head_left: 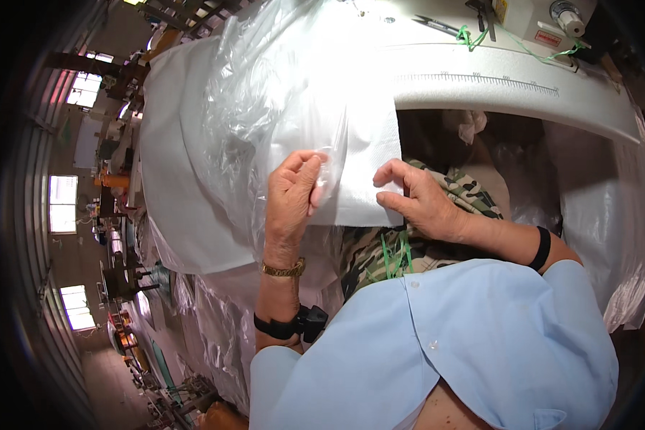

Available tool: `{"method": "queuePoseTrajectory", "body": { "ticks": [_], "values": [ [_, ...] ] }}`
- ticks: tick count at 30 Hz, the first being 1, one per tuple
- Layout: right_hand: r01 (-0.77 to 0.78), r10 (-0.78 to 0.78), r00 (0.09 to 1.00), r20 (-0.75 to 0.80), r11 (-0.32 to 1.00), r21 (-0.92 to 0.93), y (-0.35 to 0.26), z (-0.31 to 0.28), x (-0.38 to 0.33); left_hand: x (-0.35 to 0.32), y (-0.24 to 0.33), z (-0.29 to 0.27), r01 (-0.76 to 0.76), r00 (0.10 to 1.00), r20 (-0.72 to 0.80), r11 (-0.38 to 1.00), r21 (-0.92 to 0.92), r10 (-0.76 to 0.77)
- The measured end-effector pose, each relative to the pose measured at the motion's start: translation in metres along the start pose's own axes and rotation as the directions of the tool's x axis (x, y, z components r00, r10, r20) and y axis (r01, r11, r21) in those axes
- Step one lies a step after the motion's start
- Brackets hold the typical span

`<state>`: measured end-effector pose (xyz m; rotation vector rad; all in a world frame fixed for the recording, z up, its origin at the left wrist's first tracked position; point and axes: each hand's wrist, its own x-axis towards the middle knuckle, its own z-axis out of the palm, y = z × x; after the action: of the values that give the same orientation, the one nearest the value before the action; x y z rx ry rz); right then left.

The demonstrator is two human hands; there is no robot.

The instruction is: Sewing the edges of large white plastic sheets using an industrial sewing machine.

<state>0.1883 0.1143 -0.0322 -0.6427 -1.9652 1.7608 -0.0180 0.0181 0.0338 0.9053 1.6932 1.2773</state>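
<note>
Here the white fabric sheet [365, 165] lies across the lap, its near edge pinched by both hands: left hand [292, 197] grasping clear plastic film [265, 107], right hand [419, 201] nearer the corner.

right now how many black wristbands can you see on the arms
2: one black wristband with a clip on the left forearm, below the gold bracelet; one plain black band on the right forearm, near the blue sleeve.

sewing machine [545, 21]: cut off by the top edge
left hand [292, 197]: fingertips hidden inside clear plastic film [265, 93] (glare blurs them)
workshop machines [122, 272]: too small to tell
</note>
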Motion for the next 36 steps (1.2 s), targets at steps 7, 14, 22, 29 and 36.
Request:
{"method": "queuePoseTrajectory", "body": {
  "ticks": [7, 14, 22, 29, 36],
  "values": [
    [-0.181, 0.117, 0.980, 0.164, 0.869, 0.461, 0.008, 0.006, 0.006, -0.010, -0.027, 0.015, 0.067, 0.994, 0.096, 0.985, -0.161, -0.052],
    [-0.186, 0.145, 0.981, 0.129, 0.894, 0.408, 0.019, 0.003, 0.005, -0.019, -0.011, 0.022, -0.395, 0.890, 0.117, 0.617, 0.680, 0.441],
    [0.008, 0.064, 0.992, 0.107, 0.823, -0.568, -0.010, -0.022, 0.003, -0.027, -0.021, 0.004, -0.073, 0.997, 0.025, 0.997, 0.024, 0.072],
    [0.085, -0.084, 0.996, -0.018, 0.994, 0.067, -0.015, -0.015, 0.011, -0.023, -0.025, 0.001, 0.019, 0.999, 0.032, 0.967, -0.255, -0.011],
    [-0.275, 0.038, 0.915, 0.402, 0.788, 0.551, -0.016, 0.013, 0.016, -0.023, -0.021, 0.008, 0.015, 1.000, 0.013, 0.958, -0.288, -0.012]
  ]
}}
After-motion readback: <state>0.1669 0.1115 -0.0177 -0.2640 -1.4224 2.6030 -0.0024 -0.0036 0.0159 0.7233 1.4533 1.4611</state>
